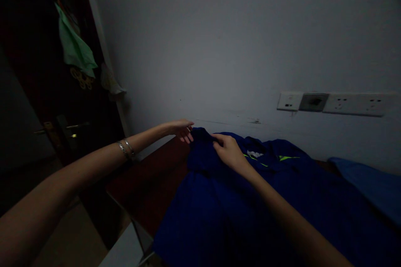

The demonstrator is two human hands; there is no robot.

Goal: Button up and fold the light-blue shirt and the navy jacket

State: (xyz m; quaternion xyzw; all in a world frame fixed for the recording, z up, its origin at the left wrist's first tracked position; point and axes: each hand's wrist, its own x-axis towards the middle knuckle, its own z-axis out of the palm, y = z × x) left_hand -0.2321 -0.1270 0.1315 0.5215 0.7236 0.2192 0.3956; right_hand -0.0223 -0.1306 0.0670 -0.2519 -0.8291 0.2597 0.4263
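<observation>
Head view: blue cloth (200, 204) near table's (156, 187) far edge.
Left hand (181, 128): half-curled, grip unclear.
Right hand (230, 151): pinching cloth; gentle tension suits.

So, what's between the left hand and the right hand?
In the head view, a stretch of blue garment spans the gap from left hand to right hand.

Pale grey flat wall (203, 50): shuts off reaching ahead.
Deep-blue cloth garment with yellow-green trim (200, 208): open air above it.
Reddish-brown flat tabletop (158, 179): bare strip left of the garment, passable, I'd say.
</observation>
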